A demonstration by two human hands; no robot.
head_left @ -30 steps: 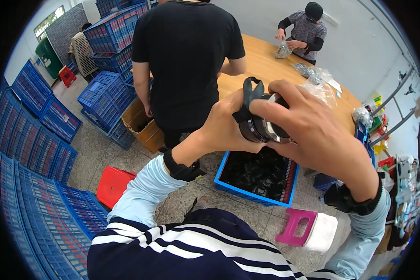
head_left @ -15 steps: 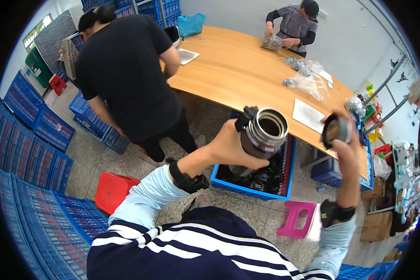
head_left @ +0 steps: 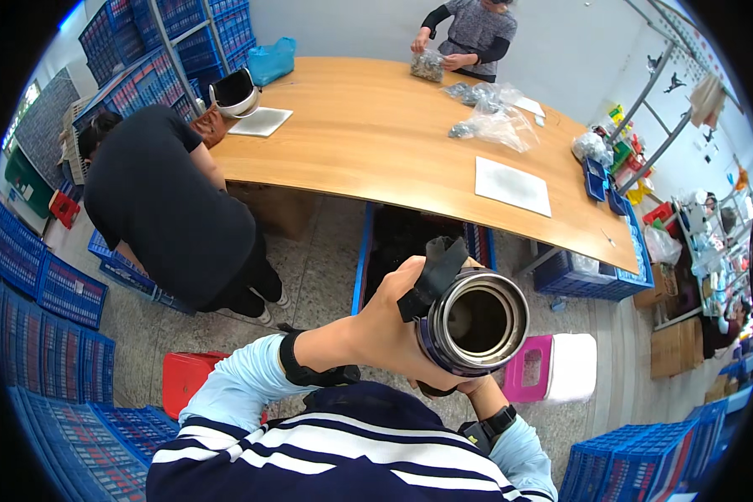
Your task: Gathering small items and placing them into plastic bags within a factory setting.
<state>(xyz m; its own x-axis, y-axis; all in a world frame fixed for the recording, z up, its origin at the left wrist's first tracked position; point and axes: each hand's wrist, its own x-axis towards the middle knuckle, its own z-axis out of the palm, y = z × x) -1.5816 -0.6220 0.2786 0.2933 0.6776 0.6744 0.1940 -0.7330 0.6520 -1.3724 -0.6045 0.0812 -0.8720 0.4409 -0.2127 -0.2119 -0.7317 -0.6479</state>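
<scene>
A metal vacuum flask [head_left: 477, 322] with a dark body is in my left hand [head_left: 385, 335], which is wrapped round its side. Its wide steel mouth is uncapped and faces up toward me; the inside is dark, and I cannot tell what it contains. A black strap or handle [head_left: 433, 280] sticks out at the flask's upper left, by my thumb. My right hand [head_left: 477, 386] is below the flask and mostly hidden by it. Beside it shows a dark curved edge, apparently the flask's cap [head_left: 436, 390]; the right fingers are largely covered.
Ahead is a wooden table [head_left: 351, 125] with a white board [head_left: 513, 186] and plastic bags [head_left: 498, 125]. A blue crate [head_left: 361, 259] stands under its edge. A pink-and-white stool [head_left: 571, 368] and a red stool [head_left: 184, 381] flank me. One person [head_left: 167, 209] bends at left; another [head_left: 477, 38] handles a bag across the table.
My right hand has swung in from the right, bringing the cap beneath the flask. The flask has come lower and closer to my body. My view has turned and the person at left bends lower.
</scene>
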